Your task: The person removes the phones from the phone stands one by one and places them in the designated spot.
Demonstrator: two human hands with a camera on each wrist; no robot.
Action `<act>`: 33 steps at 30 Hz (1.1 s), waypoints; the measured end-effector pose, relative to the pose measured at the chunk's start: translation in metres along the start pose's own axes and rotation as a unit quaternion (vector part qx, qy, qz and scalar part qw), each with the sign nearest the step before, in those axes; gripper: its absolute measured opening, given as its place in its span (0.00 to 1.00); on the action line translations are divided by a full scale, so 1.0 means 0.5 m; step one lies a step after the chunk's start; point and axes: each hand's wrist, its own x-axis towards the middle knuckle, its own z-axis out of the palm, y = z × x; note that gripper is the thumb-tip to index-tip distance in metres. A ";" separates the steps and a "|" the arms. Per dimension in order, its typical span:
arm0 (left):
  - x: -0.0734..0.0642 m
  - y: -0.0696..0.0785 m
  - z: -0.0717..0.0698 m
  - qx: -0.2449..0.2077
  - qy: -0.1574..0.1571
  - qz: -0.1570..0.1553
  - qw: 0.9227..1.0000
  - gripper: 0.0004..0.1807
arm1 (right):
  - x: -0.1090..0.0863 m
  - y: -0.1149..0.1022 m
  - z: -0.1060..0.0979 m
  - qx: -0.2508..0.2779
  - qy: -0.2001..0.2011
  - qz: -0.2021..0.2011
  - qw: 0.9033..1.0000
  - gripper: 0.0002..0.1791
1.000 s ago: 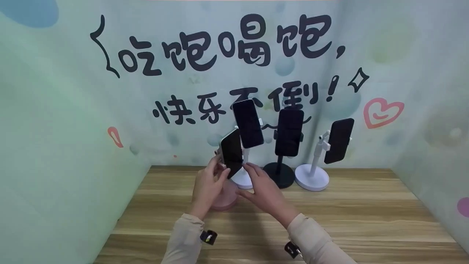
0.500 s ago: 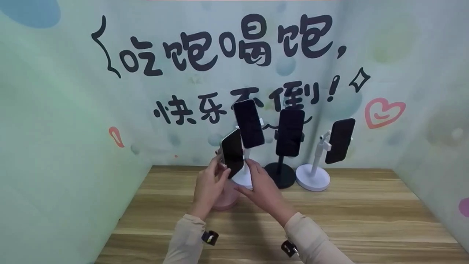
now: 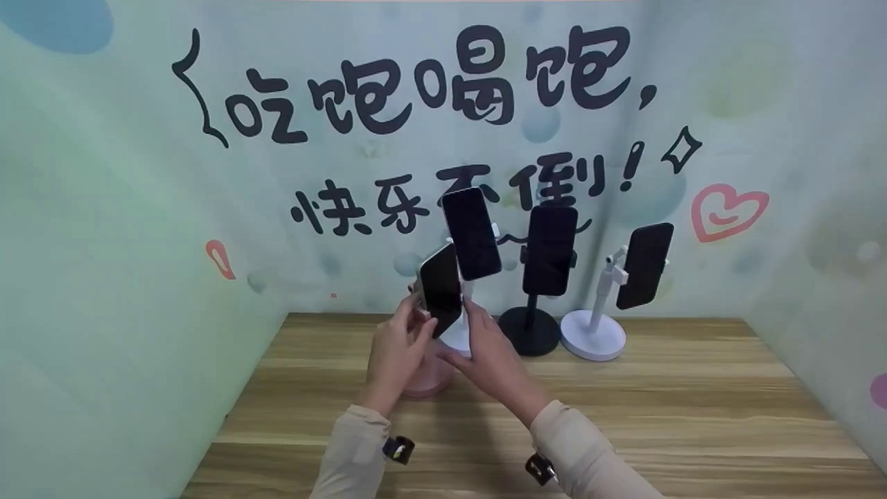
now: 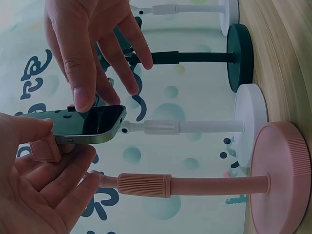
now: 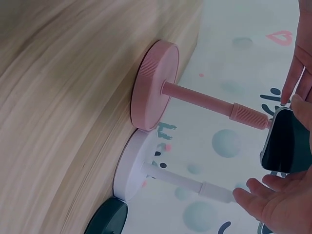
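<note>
The backdrop, printed with dark lettering, fills the space behind the pink stand. The table lies beneath it, wood-grained and spreading to both sides. In front of the pink stand, the left sleeve and right sleeve slant inward and forward, the right one at the steeper lean. The pink stand itself is upright, its round base flat on the table. Just behind it and to its right is the near white stand; farther right come the black stand, then the far white stand. These three carry dark-screened phones.

The right hand is to the right of the pink stand's stem, half open: thumb apart, fingers loosely spread and slightly bent, grasping nothing. Its thumb reaches over the phone's face; whether it touches is unclear. The left hand, on the pink stand's left, is part closed, pinching the phone with thumb on top and fingers curved below. That phone sits tilted at the pink stand's head, above the base, screen dark. Smallest, the pink clamp meets the phone's edge beside the left thumb.
</note>
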 end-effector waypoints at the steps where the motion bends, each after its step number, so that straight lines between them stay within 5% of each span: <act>1: 0.000 0.001 0.000 -0.001 0.000 0.000 1.000 0.22 | 0.001 -0.001 0.001 0.001 0.000 0.000 1.000 0.52; 14: 0.002 0.003 0.000 0.003 0.000 -0.001 1.000 0.22 | 0.021 -0.017 0.024 0.082 0.029 0.016 0.996 0.56; 33: 0.004 0.001 0.004 0.039 0.017 0.020 0.999 0.22 | 0.048 -0.016 0.060 0.219 0.131 0.000 0.967 0.43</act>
